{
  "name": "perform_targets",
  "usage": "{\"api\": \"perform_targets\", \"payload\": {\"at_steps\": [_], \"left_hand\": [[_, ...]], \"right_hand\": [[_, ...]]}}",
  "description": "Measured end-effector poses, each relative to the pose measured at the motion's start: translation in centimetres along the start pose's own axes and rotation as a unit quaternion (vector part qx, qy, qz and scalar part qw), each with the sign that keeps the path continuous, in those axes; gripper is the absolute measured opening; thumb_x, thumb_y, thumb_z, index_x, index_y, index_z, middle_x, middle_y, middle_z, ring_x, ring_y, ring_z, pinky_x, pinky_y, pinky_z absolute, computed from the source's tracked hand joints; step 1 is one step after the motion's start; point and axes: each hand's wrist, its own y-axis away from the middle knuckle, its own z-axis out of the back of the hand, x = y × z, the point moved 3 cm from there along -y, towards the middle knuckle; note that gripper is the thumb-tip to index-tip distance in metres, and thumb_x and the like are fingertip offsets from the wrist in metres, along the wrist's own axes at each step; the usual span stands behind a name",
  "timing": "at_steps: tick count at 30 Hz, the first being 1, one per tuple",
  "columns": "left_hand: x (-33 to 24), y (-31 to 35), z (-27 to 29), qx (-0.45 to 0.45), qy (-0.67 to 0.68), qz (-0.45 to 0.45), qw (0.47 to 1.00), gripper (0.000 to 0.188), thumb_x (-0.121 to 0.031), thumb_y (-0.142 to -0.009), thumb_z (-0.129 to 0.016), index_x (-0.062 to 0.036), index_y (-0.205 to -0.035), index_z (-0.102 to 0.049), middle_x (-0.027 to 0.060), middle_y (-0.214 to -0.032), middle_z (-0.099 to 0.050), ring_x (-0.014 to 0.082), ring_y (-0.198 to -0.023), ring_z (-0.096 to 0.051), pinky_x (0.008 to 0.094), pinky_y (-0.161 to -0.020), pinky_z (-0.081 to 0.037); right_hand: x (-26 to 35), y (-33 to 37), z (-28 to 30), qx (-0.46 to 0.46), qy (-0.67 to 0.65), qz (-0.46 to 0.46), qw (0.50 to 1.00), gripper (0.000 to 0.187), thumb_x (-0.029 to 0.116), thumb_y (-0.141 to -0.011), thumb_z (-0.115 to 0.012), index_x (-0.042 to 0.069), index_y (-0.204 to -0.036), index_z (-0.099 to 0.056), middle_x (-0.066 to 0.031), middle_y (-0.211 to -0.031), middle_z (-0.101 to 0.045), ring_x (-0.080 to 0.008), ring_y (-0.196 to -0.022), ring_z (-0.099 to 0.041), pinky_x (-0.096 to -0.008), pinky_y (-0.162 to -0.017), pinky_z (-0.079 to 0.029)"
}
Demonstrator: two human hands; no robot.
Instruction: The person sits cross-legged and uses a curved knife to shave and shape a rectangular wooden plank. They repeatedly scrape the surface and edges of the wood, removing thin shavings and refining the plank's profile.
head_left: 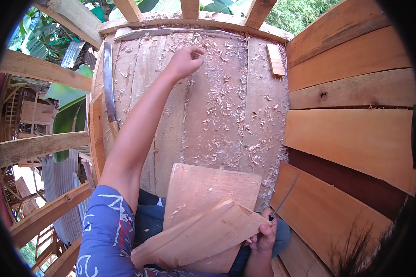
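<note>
My left hand [188, 61] reaches far forward over the plank floor, its fingers loosely curled with a gap between finger and thumb; nothing shows in it. At lower right, my right hand [264, 234] is closed on a narrow-bladed knife [286, 197] with a dark handle, the blade pointing up and away. The same hand is against the right end of a pale wooden board [208, 231], which lies slanted across my lap. Under that board is a wider flat board [210, 182] with a few shavings on it.
Curled wood shavings [222, 99] cover the plank floor. A machete [108, 83] with a wooden handle lies at the left edge. A small wood block [275, 60] sits at far right. Plank walling [351, 134] rises on the right; open wooden rails [46, 145] stand on the left.
</note>
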Motion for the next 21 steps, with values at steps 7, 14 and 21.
{"api": "perform_targets", "payload": {"at_steps": [7,14,21], "left_hand": [[-0.8,-0.4,2.4,-0.067,-0.099,0.055,0.991,0.054,-0.023,-0.08,-0.064,-0.0118,-0.133,-0.058,0.0154,-0.144,-0.049,0.0322,-0.136,-0.043,0.0448,-0.112,-0.034],[1.4,-0.2,0.5,0.067,-0.273,0.062,0.958,0.075,-0.039,-0.086,-0.053,-0.0136,-0.152,-0.029,0.0076,-0.161,-0.023,0.0302,-0.15,-0.013,0.0668,-0.115,-0.006],[1.1,-0.3,0.0,-0.003,-0.344,0.052,0.938,0.077,-0.049,-0.088,-0.051,-0.0153,-0.153,-0.028,0.0067,-0.161,-0.021,0.031,-0.15,-0.011,0.0668,-0.115,-0.002]], "right_hand": [[0.1,-0.1,-0.1,0.009,-0.004,0.004,1.0,0.03,0.01,-0.085,-0.068,0.009,-0.082,-0.039,-0.0106,-0.062,-0.054,-0.0135,-0.043,-0.051,-0.0281,-0.037,-0.044],[0.1,0.0,-0.1,0.003,-0.008,0.003,1.0,0.029,0.009,-0.085,-0.068,0.009,-0.082,-0.039,-0.0105,-0.062,-0.054,-0.0136,-0.043,-0.051,-0.0283,-0.037,-0.045],[0.1,0.0,0.0,0.01,-0.008,0.001,1.0,0.028,0.009,-0.085,-0.067,0.009,-0.084,-0.039,-0.0099,-0.061,-0.054,-0.0137,-0.043,-0.051,-0.0286,-0.038,-0.046]]}}
